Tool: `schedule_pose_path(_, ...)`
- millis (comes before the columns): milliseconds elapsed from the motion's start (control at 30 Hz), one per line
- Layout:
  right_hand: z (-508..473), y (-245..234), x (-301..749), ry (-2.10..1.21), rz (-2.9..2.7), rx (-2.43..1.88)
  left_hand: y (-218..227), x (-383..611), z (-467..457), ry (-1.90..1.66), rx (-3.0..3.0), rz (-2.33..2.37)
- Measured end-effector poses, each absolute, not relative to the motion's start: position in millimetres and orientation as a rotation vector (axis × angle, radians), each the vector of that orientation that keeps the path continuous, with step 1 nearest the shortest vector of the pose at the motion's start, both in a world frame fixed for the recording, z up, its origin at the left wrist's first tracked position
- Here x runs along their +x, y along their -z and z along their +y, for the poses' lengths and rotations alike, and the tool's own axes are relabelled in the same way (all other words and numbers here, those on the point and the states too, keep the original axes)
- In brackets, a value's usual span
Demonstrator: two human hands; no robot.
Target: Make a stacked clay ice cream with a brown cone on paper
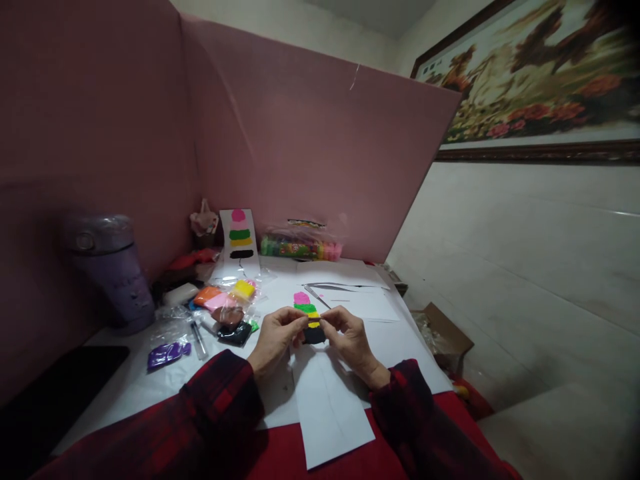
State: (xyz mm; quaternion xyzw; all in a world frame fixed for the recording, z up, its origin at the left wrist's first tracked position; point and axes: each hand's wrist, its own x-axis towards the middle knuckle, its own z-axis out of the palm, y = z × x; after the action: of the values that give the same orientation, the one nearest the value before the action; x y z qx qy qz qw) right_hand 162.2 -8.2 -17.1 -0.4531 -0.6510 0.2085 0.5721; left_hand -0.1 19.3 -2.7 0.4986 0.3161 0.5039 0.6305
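Paper point(330, 407): clay strip point(306, 308) lengthwise away; L hand point(275, 340), R hand point(353, 337) pinch it.

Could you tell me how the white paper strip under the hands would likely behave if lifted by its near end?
Likely floppy: the paper strip looks thin and flat. Its far end would probably sag, since clay pieces sit there.

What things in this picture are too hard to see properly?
Head view: the clay piece is mostly hidden by the left hand and right hand pinching it.
Head view: the purple jug is blurred; its markings are unreadable.
Head view: the painting is cut off by the top and right edges.
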Motion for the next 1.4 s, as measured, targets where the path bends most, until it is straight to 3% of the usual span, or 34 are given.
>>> schedule_pose_path(500,-12,15,162,-0.471,-1.766,-0.954,1,-4,19,-1.018,1.236,0.665)
schedule_pose_path(1400,-7,14,164,-0.684,-1.482,-1.02,0,-5,21,-1.026,1.216,0.636)
